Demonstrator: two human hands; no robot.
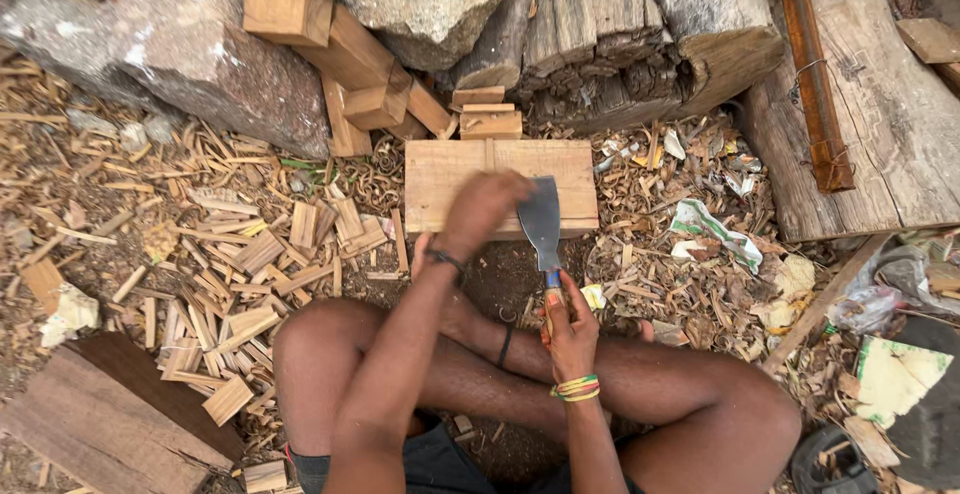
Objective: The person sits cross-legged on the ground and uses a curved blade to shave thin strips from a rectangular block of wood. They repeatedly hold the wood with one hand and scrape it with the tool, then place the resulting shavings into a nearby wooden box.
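The wooden board looks pale and smooth; the blade is dull grey metal (matt), amid rough wood chips.

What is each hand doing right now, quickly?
Left hand: blurred, on the wooden board; grip cannot be told.
Right hand: closed on the knife handle.

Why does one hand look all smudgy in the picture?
Head view: the left hand is motion-blurred over the pale flat wooden board; the right hand gripping the broad grey metal blade is sharper; daylight is soft and even, with no glare and only faint shadows.
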